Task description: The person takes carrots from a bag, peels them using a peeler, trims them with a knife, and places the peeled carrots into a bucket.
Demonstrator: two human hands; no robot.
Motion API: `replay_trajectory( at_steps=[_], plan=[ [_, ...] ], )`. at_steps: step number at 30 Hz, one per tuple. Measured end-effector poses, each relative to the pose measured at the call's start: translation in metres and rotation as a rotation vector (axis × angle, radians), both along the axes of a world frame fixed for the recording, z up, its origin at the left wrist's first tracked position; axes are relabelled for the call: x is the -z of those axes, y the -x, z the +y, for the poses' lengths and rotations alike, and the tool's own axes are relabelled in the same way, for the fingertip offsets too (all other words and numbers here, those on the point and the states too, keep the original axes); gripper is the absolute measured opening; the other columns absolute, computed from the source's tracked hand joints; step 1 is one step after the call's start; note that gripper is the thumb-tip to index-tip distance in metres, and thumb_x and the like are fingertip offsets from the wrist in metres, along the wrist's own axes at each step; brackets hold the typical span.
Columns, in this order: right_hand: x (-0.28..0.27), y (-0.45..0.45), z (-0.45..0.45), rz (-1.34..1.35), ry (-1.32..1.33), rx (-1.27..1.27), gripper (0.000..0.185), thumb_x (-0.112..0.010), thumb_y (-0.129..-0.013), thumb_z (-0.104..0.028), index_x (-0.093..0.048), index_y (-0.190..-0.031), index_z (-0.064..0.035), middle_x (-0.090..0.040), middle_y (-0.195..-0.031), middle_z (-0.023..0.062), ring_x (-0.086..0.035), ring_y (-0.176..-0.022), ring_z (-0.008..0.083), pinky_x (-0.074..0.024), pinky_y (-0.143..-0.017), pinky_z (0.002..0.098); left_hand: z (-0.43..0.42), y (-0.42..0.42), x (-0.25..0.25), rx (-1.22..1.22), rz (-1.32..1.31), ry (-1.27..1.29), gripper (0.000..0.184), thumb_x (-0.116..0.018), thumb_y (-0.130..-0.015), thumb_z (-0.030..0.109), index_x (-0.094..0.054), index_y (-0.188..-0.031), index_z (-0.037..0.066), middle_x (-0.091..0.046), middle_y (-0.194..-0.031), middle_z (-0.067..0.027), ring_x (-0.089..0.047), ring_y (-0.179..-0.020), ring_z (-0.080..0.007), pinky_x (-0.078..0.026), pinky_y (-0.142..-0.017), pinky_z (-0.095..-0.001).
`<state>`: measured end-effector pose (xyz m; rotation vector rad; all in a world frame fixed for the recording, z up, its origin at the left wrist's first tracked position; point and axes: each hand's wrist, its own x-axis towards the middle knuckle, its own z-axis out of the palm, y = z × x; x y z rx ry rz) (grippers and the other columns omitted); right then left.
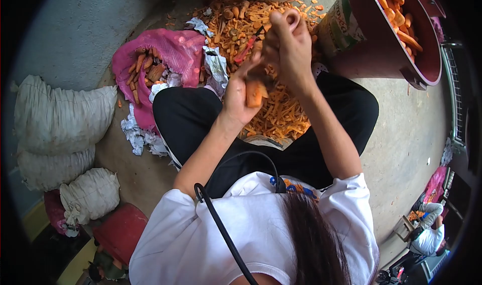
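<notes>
A partly visible carrot [254, 94] lies in my left hand [238, 97], its blunt orange end pointing towards me. My right hand [293, 49] is closed just beyond and to the right, fingers curled and thumb side up. Between the two hands a dark blur covers the far end of the carrot, so I cannot make out what the right hand grips. Under both hands spreads a heap of orange carrot peelings [281, 115], reaching back between my knees. A red-handled object [245, 49] lies on or above the heap, beyond my left hand.
A pink mesh sack [175, 51] of unpeeled carrots lies open at left, with crumpled paper [215, 66] beside it. At right, a tilted dark red bucket [369, 59] holds peeled carrots [401, 24]. White sacks [63, 114] are stacked far left. Another person [429, 237] sits far right.
</notes>
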<state>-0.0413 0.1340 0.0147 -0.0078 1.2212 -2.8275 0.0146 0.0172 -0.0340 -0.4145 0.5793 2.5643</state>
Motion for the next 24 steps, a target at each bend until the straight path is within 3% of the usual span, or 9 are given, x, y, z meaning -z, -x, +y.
replay_trajectory(
  at_steps=[4, 7, 8, 11, 17, 18, 21, 22, 24],
  plan=[
    [0.033, 0.058, 0.019, 0.112, -0.201, 0.216, 0.024, -0.055, -0.094, -0.02, -0.034, -0.084, -0.0136, -0.035, -0.056, -0.0047, -0.034, -0.04, 0.0035, -0.0343, -0.035, 0.0222, 0.0, -0.01, 0.008, 0.091, 0.118, 0.007, 0.035, -0.039, -0.099, 0.035, -0.054, -0.111, 0.006, -0.056, -0.093, -0.0048, -0.053, -0.081, -0.0167, -0.046, -0.07, -0.0282],
    [0.058, 0.09, 0.038, 0.097, -0.359, 0.411, 0.024, -0.054, -0.094, -0.019, -0.033, -0.082, -0.0132, -0.035, -0.055, -0.0041, -0.035, -0.04, 0.004, -0.0397, -0.038, 0.0248, 0.004, -0.013, -0.015, 0.106, 0.07, -0.008, 0.038, -0.038, -0.1, 0.034, -0.053, -0.11, 0.001, -0.051, -0.087, -0.0056, -0.047, -0.077, -0.0168, -0.043, -0.067, -0.0278],
    [0.061, 0.094, 0.043, 0.091, -0.358, 0.43, 0.024, -0.053, -0.094, -0.019, -0.033, -0.082, -0.0131, -0.035, -0.055, -0.0039, -0.035, -0.04, 0.0041, -0.0415, -0.039, 0.0257, -0.001, -0.009, -0.008, 0.118, 0.061, -0.124, 0.04, -0.037, -0.1, 0.033, -0.052, -0.11, -0.002, -0.05, -0.085, -0.005, -0.045, -0.076, -0.0162, -0.042, -0.066, -0.0274],
    [0.043, 0.082, 0.043, 0.112, -0.28, 0.366, 0.025, -0.052, -0.094, -0.018, -0.032, -0.081, -0.0127, -0.035, -0.055, -0.0033, -0.036, -0.039, 0.0045, -0.0469, -0.041, 0.0283, -0.008, -0.001, -0.003, 0.073, 0.063, -0.021, 0.039, -0.039, -0.099, 0.033, -0.052, -0.109, -0.002, -0.05, -0.084, -0.0053, -0.048, -0.078, -0.0154, -0.042, -0.068, -0.028],
    [0.009, 0.037, 0.024, 0.148, -0.129, 0.158, 0.026, -0.05, -0.095, -0.017, -0.031, -0.079, -0.0119, -0.034, -0.055, -0.0022, -0.037, -0.039, 0.0054, -0.0578, -0.046, 0.0334, -0.021, 0.005, 0.023, -0.012, -0.02, 0.005, 0.033, -0.042, -0.098, 0.032, -0.055, -0.111, 0.003, -0.059, -0.098, -0.0055, -0.056, -0.079, -0.0155, -0.046, -0.071, -0.0311],
    [0.005, 0.027, 0.018, 0.096, -0.142, 0.149, 0.026, -0.05, -0.095, -0.017, -0.031, -0.078, -0.0126, -0.033, -0.056, -0.0027, -0.035, -0.039, 0.0053, -0.0557, -0.043, 0.0314, -0.024, 0.004, 0.025, 0.016, -0.033, -0.001, 0.03, -0.043, -0.098, 0.029, -0.056, -0.111, 0.006, -0.061, -0.102, -0.0044, -0.06, -0.077, -0.0169, -0.049, -0.071, -0.0332],
    [-0.005, 0.002, -0.001, -0.006, 0.002, 0.101, 0.023, -0.055, -0.094, -0.019, -0.034, -0.085, -0.0139, -0.037, -0.056, -0.0049, -0.033, -0.04, 0.0034, -0.0329, -0.032, 0.0207, -0.015, 0.004, -0.001, 0.002, -0.011, -0.011, 0.027, -0.043, -0.098, 0.028, -0.057, -0.108, 0.008, -0.062, -0.093, -0.0046, -0.062, -0.075, -0.0184, -0.051, -0.072, -0.0355],
    [-0.009, -0.005, -0.005, -0.003, 0.027, 0.051, 0.022, -0.055, -0.094, -0.019, -0.035, -0.086, -0.0139, -0.037, -0.056, -0.0045, -0.035, -0.04, 0.0035, -0.0366, -0.033, 0.0215, -0.015, 0.004, 0.0, -0.001, -0.022, -0.008, 0.025, -0.043, -0.098, 0.028, -0.057, -0.105, 0.009, -0.062, -0.091, -0.0039, -0.063, -0.074, -0.0179, -0.052, -0.07, -0.0351],
    [-0.005, -0.012, -0.011, 0.014, 0.03, 0.012, 0.023, -0.056, -0.094, -0.02, -0.035, -0.087, -0.0131, -0.038, -0.057, -0.0041, -0.035, -0.042, 0.0032, -0.0308, -0.034, 0.0206, -0.016, 0.004, 0.005, -0.005, -0.04, 0.004, 0.022, -0.042, -0.098, 0.027, -0.058, -0.099, 0.012, -0.063, -0.085, -0.0024, -0.063, -0.072, -0.0169, -0.053, -0.067, -0.0344]
  ],
)
